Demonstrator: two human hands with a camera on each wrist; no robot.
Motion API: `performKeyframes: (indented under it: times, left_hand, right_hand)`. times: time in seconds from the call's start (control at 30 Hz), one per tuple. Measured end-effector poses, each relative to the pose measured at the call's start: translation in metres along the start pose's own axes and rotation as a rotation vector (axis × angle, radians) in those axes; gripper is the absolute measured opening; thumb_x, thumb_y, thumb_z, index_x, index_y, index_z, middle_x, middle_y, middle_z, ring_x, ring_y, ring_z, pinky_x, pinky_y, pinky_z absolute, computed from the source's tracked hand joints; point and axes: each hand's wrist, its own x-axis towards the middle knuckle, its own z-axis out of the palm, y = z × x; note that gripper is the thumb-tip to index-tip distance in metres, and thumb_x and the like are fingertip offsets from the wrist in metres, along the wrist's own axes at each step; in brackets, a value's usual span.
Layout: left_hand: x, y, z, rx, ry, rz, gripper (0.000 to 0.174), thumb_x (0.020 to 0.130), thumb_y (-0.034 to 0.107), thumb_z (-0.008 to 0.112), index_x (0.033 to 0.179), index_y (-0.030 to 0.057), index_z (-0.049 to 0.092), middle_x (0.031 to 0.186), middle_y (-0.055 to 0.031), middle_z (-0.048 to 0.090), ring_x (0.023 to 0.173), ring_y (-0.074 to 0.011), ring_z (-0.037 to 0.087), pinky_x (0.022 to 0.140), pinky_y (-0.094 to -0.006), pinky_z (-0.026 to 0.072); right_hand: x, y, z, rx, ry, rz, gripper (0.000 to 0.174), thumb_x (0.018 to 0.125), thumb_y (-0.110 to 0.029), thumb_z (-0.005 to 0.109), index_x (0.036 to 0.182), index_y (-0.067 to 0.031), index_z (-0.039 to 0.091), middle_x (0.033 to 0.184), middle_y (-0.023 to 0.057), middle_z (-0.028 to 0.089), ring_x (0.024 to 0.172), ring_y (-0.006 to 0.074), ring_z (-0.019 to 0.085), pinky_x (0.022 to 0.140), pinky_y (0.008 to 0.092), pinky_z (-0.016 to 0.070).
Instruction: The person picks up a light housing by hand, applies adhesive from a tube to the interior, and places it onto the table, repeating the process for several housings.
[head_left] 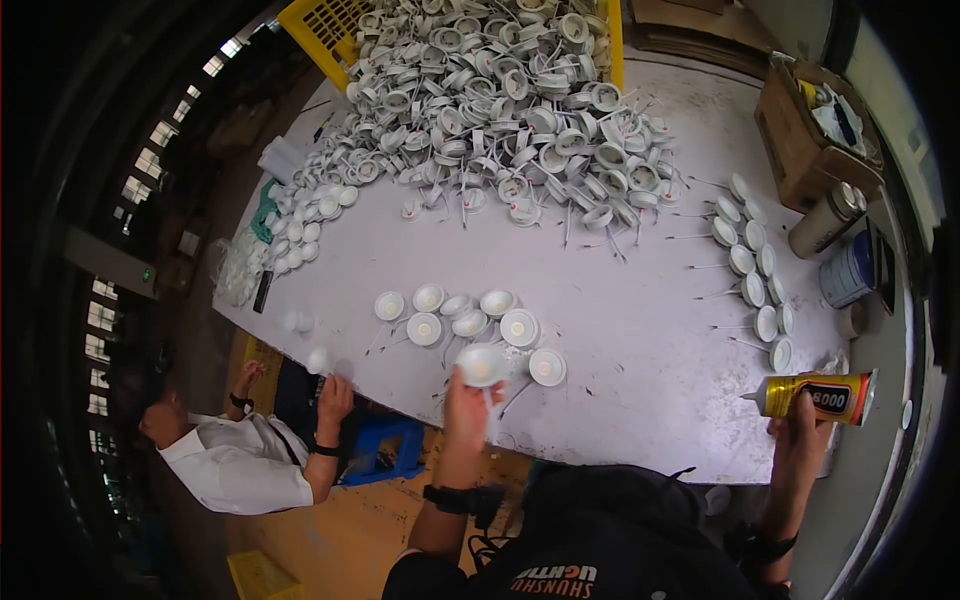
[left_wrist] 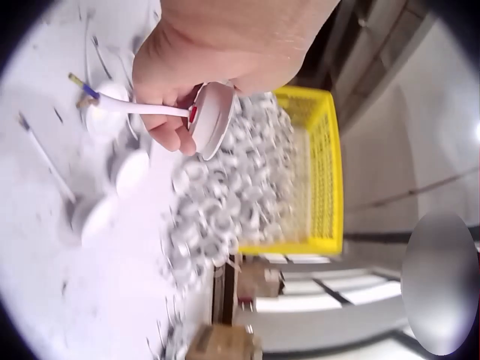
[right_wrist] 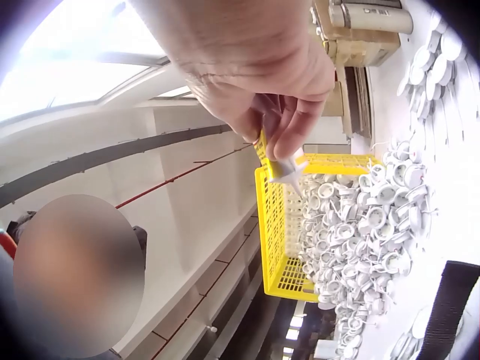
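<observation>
My left hand (head_left: 466, 412) holds a round white downlight (head_left: 481, 366) by its edge, over the near side of the table. In the left wrist view the fingers grip this downlight (left_wrist: 213, 120), and its white cable ends in bare blue and yellow-brown wire tips. Several more downlights (head_left: 424, 329) lie face up just beyond that hand. At the right edge of the table my right hand (head_left: 800, 440) grips a yellow and black glue tube (head_left: 822, 397), its pointed nozzle aimed left. In the right wrist view the tube's nozzle end (right_wrist: 285, 171) sticks out below the fingers.
A yellow crate (head_left: 325, 38) spills a large heap of downlights (head_left: 500, 110) over the far side. Downlights (head_left: 753, 290) stand in rows at the right, near a steel flask (head_left: 828, 218) and a cardboard box (head_left: 815, 135). Another person (head_left: 250, 455) sits at the left, beside small white caps (head_left: 300, 235).
</observation>
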Motion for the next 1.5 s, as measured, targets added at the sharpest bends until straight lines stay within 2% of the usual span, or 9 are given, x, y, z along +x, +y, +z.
performKeyframes:
  times: [0.17,0.3,0.53,0.6,0.7,0.83,0.97,1.27,1.5]
  left_hand:
    - [0.061,-0.002,-0.120,-0.041,0.427,0.059,0.047,0.085,0.043,0.037,0.108,0.0027,0.042,0.092,-0.0106,0.054,0.077,-0.0211,0.054,0.064,-0.0309,0.0434]
    - [0.114,-0.019,-0.194,0.038,0.392,0.082,0.040,0.085,0.043,0.036,0.096,0.0069,0.049,0.079,-0.0047,0.054,0.062,-0.0159,0.050,0.052,-0.0280,0.0417]
    - [0.141,-0.012,-0.192,0.083,0.483,0.208,0.049,0.084,0.036,0.040,0.115,-0.0017,0.039,0.120,-0.0124,0.041,0.111,-0.0229,0.038,0.093,-0.0337,0.0296]
    - [0.095,0.016,-0.098,0.511,0.880,0.308,0.046,0.084,0.032,0.041,0.116,-0.0010,0.038,0.118,-0.0144,0.042,0.110,-0.0248,0.039,0.094,-0.0337,0.0268]
    - [0.095,0.007,-0.060,0.632,0.452,0.784,0.040,0.083,0.027,0.042,0.113,-0.0008,0.041,0.106,-0.0144,0.049,0.100,-0.0240,0.047,0.087,-0.0345,0.0351]
    - [0.050,-0.030,0.085,0.635,-0.202,0.328,0.028,0.082,0.023,0.047,0.100,0.0019,0.050,0.085,-0.0068,0.055,0.072,-0.0124,0.053,0.060,-0.0220,0.0434]
    - [0.022,-0.118,0.200,0.802,-0.721,-0.025,0.022,0.082,0.018,0.048,0.096,0.0017,0.054,0.085,-0.0082,0.057,0.074,-0.0124,0.055,0.062,-0.0224,0.0438]
    - [0.008,-0.282,0.361,1.504,-0.775,0.844,0.026,0.072,0.025,0.057,0.091,0.0077,0.057,0.086,-0.0093,0.051,0.084,-0.0260,0.047,0.075,-0.0386,0.0369]
    - [0.015,-0.302,0.379,1.741,-0.816,1.086,0.022,0.067,0.023,0.061,0.085,0.0088,0.058,0.089,-0.0098,0.051,0.089,-0.0280,0.045,0.075,-0.0422,0.0340]
  right_hand:
    - [-0.003,-0.001,0.003,-0.016,-0.003,0.047,0.026,0.082,-0.015,0.051,0.102,-0.0007,0.041,0.085,0.0057,0.050,0.065,0.0097,0.050,0.049,0.0217,0.0416]
    - [-0.010,-0.013,0.017,-0.011,0.104,0.025,0.022,0.080,-0.015,0.053,0.095,-0.0014,0.045,0.080,0.0042,0.051,0.063,0.0103,0.052,0.048,0.0224,0.0429]
    - [-0.012,-0.032,-0.001,0.095,0.149,0.017,0.022,0.077,-0.014,0.056,0.089,0.0027,0.050,0.071,0.0081,0.055,0.052,0.0140,0.054,0.046,0.0253,0.0456]
    - [-0.015,-0.036,-0.014,0.116,0.212,-0.012,0.021,0.077,-0.014,0.056,0.089,0.0029,0.050,0.072,0.0085,0.055,0.053,0.0143,0.054,0.046,0.0250,0.0457]
    - [-0.017,-0.036,-0.038,0.173,0.306,-0.045,0.021,0.077,-0.014,0.056,0.089,0.0028,0.050,0.072,0.0089,0.055,0.052,0.0144,0.054,0.046,0.0248,0.0455]
    - [-0.014,-0.038,-0.074,0.239,0.348,-0.065,0.020,0.078,-0.014,0.055,0.088,0.0024,0.049,0.071,0.0089,0.054,0.052,0.0144,0.054,0.046,0.0248,0.0454]
    - [-0.013,-0.040,-0.109,0.309,0.425,-0.074,0.020,0.077,-0.013,0.055,0.088,0.0020,0.048,0.072,0.0090,0.054,0.051,0.0150,0.053,0.045,0.0250,0.0451]
    - [-0.009,-0.054,-0.183,0.307,0.523,-0.057,0.026,0.074,-0.013,0.058,0.094,0.0010,0.047,0.076,0.0088,0.052,0.056,0.0148,0.053,0.046,0.0248,0.0455]
    - [-0.006,-0.053,-0.215,0.304,0.550,-0.019,0.024,0.073,-0.011,0.058,0.092,0.0007,0.048,0.075,0.0079,0.053,0.055,0.0142,0.054,0.046,0.0243,0.0459]
